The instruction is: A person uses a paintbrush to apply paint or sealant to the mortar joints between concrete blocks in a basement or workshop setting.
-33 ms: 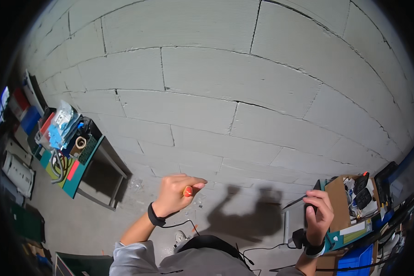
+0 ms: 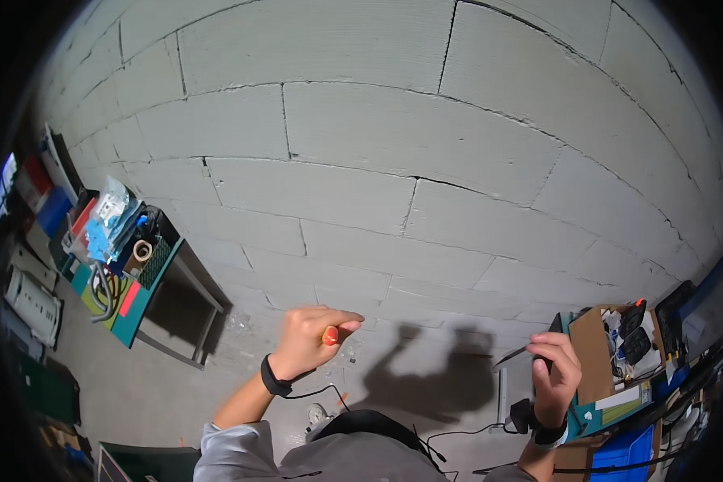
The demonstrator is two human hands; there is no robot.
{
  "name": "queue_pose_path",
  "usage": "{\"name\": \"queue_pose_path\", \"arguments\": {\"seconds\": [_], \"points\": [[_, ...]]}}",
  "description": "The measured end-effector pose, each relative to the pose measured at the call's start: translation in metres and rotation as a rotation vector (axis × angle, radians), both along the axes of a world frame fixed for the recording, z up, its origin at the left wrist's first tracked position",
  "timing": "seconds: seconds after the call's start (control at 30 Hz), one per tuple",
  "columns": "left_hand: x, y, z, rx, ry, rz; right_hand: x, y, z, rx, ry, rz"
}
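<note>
My left hand (image 2: 307, 336) is closed around a thing with a round red-orange end (image 2: 330, 336), which pokes out of the fist on the thumb side. The rest of it is hidden by my fingers. The index finger points to the right. Further right, my right hand (image 2: 559, 371) is raised with its fingers curled around a small dark object (image 2: 545, 361); its kind cannot be made out. The two hands are well apart, in front of the wall. Each wrist wears a black band, and a cable runs from each.
A pale block wall (image 2: 361, 128) fills the view ahead. On the left is a table (image 2: 149, 277) with bags, a tape roll (image 2: 142, 251) and a grey hose. At right stand a cardboard box (image 2: 590, 361) of dark gadgets and a blue bin (image 2: 622, 452). A shadow (image 2: 434, 373) falls ahead.
</note>
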State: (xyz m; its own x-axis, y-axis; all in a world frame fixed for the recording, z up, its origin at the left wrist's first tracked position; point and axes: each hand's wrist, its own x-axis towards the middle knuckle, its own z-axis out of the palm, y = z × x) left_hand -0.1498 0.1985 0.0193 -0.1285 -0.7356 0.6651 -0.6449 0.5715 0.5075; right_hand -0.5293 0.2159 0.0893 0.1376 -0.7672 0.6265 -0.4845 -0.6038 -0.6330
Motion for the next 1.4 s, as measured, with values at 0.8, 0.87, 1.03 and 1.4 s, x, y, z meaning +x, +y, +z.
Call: {"name": "queue_pose_path", "arguments": {"seconds": [0.8, 0.87, 1.03, 1.4], "points": [[0.0, -0.051, -0.095, 0.202, 0.088, -0.57, 0.192, -0.04, -0.103, 0.06, 0.457, 0.145], [0.013, -0.048, -0.09, 0.259, 0.134, -0.524, 0.204, -0.052, -0.115, 0.05, 0.424, 0.112], [0.06, -0.056, -0.085, 0.122, 0.266, -0.258, 0.209, -0.087, -0.132, 0.174, 0.163, 0.002], [0.123, -0.073, -0.14, 0.447, 0.128, -0.143, 0.214, -0.189, -0.107, 0.178, -0.408, -0.232]]}}
